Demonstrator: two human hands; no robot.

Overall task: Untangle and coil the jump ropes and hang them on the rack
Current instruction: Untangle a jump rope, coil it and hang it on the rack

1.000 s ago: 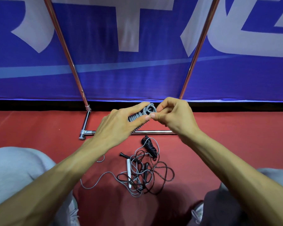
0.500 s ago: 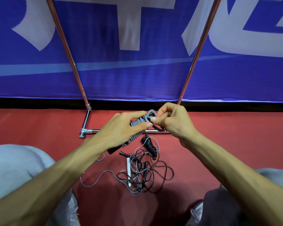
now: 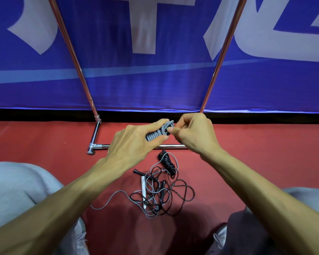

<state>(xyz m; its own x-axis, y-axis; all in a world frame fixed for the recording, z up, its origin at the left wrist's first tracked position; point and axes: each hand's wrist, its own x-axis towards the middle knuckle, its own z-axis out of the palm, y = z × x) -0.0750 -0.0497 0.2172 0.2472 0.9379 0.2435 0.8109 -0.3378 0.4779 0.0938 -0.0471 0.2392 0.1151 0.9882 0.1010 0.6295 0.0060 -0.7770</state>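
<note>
My left hand grips a coiled grey jump rope, its turns wound tight around the handles. My right hand pinches the grey rope's end loop at the top of the coil. Both hands hover above the floor in front of the metal rack. Below them on the red floor lies a tangle of black and grey jump ropes with a white handle and black handles. A grey strand trails out to the left of the pile.
The rack's two slanted poles rise against a blue banner behind. Its base bar lies on the red floor just beyond my hands. My knees in grey trousers flank the tangle.
Both hands stayed together on the grey coil, drifting slightly. The right fingers shifted on the end loop at the coil's top. The pile on the floor did not move.
</note>
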